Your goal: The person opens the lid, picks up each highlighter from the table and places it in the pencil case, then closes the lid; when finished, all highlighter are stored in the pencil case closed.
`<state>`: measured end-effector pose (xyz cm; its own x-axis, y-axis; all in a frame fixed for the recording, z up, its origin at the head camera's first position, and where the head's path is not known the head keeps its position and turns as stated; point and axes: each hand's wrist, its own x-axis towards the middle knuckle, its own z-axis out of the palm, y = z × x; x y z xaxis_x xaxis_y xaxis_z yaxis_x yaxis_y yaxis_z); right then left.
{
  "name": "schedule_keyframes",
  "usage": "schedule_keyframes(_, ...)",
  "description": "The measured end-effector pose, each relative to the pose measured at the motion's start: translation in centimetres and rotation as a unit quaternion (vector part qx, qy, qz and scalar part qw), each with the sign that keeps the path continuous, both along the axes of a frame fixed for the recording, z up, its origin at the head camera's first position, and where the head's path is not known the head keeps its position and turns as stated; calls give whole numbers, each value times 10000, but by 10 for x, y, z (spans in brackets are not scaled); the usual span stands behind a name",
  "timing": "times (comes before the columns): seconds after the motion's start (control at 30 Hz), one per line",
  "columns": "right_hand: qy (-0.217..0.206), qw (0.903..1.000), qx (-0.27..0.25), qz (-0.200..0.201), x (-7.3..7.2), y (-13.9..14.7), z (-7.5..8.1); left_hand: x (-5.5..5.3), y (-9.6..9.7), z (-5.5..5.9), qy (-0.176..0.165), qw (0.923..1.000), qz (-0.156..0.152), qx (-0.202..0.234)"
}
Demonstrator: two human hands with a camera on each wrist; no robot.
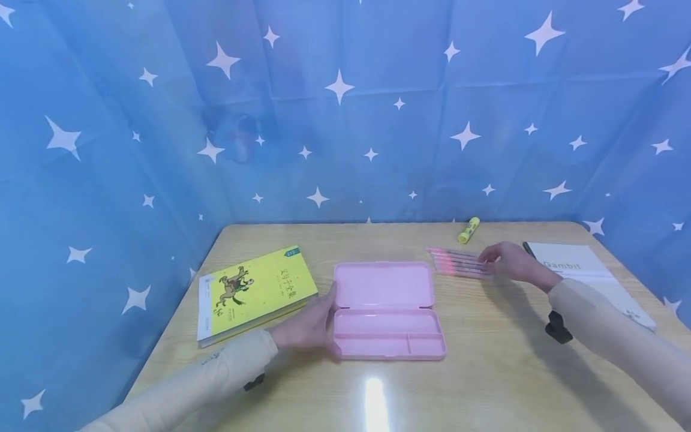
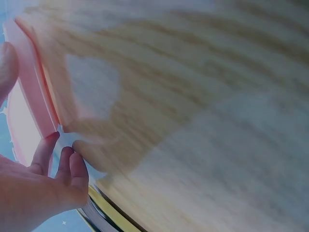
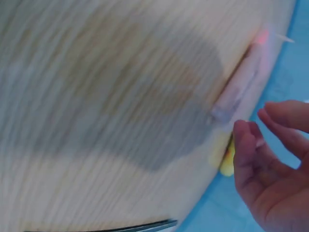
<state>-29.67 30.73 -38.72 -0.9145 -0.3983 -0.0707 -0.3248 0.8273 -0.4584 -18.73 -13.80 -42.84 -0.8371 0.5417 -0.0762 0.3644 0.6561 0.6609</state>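
Note:
A pink pencil case lies with its lid raised back, showing a tray split into compartments. My left hand rests along the case's left side, fingers by the lid and thumb near the front corner. In the left wrist view, the index finger of that hand meets the edge of the case. A clear pack of pink-ended pens lies beyond the case to the right. At the pack's right end is my right hand; the right wrist view shows its fingers loosely bent, with nothing between them.
A thick yellow book lies left of the case. Behind the pens, a yellow glue stick lies near the table's back edge. A white notebook marked Gambit is at the right, with a dark strip by its corner. A starry blue curtain surrounds the table.

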Motion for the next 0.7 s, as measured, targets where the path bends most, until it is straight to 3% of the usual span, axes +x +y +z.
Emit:
schedule_keyframes(0.23, 63, 9993, 223, 298, -1, 11, -13, -2, -1, -1, -40, 10000, -45, 18)
schedule_keyframes(0.7, -201, 9981, 502, 296, 3, 7, -20, -1, -2, 0, -226, 9997, -21, -40)
